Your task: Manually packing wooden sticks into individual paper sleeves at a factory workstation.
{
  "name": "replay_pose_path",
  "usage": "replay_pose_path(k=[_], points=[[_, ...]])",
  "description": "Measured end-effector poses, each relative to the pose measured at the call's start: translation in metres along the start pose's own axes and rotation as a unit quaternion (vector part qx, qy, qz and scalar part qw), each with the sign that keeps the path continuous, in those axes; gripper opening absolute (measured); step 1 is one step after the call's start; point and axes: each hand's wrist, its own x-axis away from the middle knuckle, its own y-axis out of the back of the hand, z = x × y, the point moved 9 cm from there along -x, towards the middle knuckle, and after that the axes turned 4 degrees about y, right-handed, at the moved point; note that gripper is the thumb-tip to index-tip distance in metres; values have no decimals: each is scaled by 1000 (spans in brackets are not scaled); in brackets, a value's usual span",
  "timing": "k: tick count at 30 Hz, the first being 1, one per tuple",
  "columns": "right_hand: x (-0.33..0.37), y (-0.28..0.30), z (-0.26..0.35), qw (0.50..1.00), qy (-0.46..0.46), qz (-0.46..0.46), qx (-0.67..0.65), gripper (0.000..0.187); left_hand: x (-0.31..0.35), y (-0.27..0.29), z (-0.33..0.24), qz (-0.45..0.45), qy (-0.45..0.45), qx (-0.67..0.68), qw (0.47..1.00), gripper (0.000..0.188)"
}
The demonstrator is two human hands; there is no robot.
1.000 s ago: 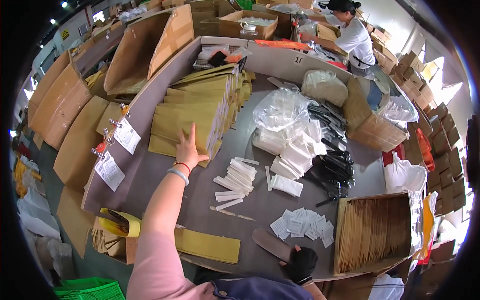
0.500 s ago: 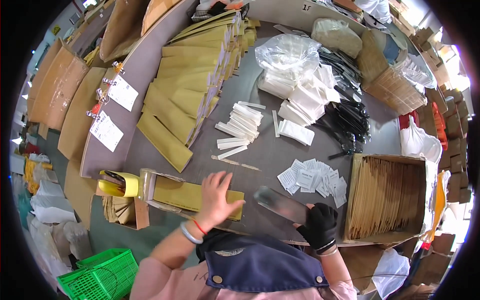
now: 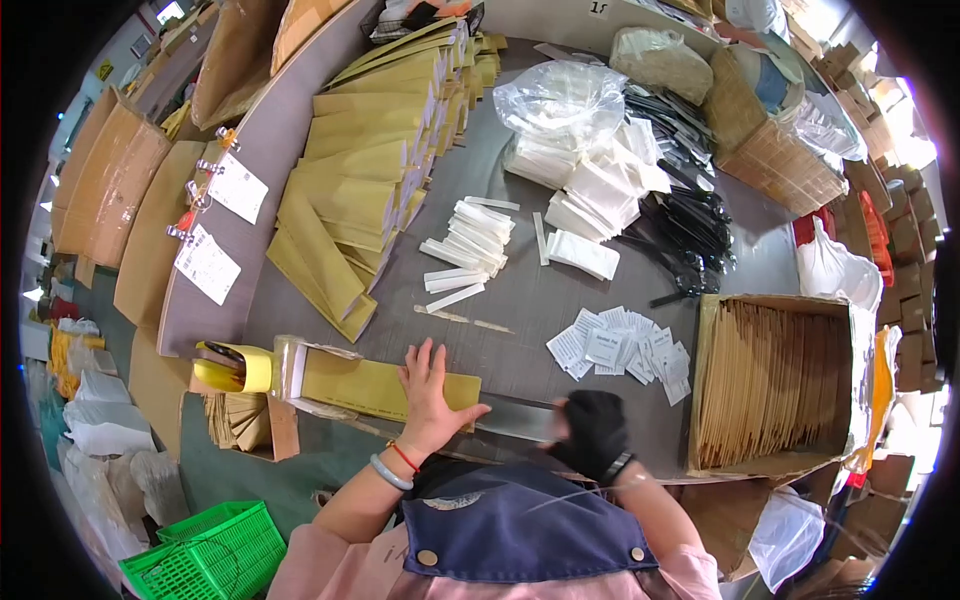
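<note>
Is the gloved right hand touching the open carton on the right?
Apart: in the head view, bare tabletop shows between the gloved right hand and the open carton.

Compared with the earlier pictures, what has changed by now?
The left hand left the brown envelope pile and came back toward the person, to the front envelope. The black-gloved right hand moved left with the grey strip, whose end is now by that envelope's right end. The pile's nearest envelopes now slant. White strips and packets stayed put.
</note>
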Motion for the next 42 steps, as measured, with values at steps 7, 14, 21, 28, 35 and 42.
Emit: replay_pose_path(k=[7, 14, 21, 28, 35, 42], points=[[-74, 3, 4, 994, 74, -65, 56, 60, -39, 23, 11, -24, -67, 74, 995, 66], [-166, 29, -105, 977, -94, -104, 161, 54, -122, 20, 12, -76, -102, -37, 991, 15], [-125, -10, -27, 989, -40, -35, 136, 53, -107, 27, -1, -79, -168, -129, 974, 7], [-43, 75, -45, 971, -68, -231, -6, 52, -92, 12, -54, -48, -177, -13, 983, 13], [184, 127, -190, 833, -380, -382, 125, 29, -105, -22, -83, 34, -196, -43, 979, 39], [240, 120, -252, 808, -519, -180, 213, 34, -99, -13, -86, -21, -235, -17, 972, 29]])
